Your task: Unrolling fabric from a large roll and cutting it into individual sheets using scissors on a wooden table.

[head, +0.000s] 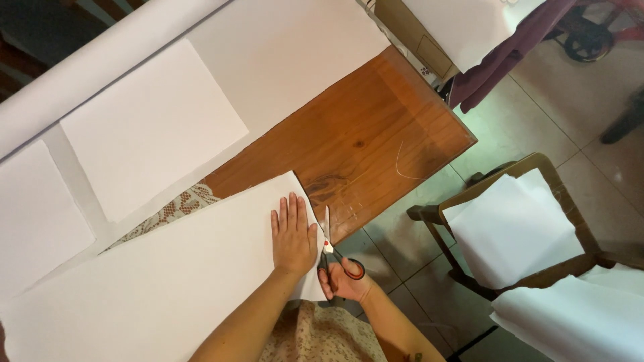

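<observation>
While left hand point(293, 236) flattens paper point(168, 281), right hand point(343, 278) around scissors point(330, 249), chair point(537, 228) nearby.

Both forearms are bare, no sleeves or rings showing. Below the table edge point(402, 194), a pale floral-print garment point(322, 335) covers the lap.

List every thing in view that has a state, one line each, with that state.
scissors: blades open, at the sheet's right edge
large white sheet: flat on the table, pressed down
left hand: flat, palm down on the sheet
right hand: fingers in the scissor handles
cut sheets: lying flat on the table
chair: stacked with white sheets
paper roll: partly unrolled
</observation>
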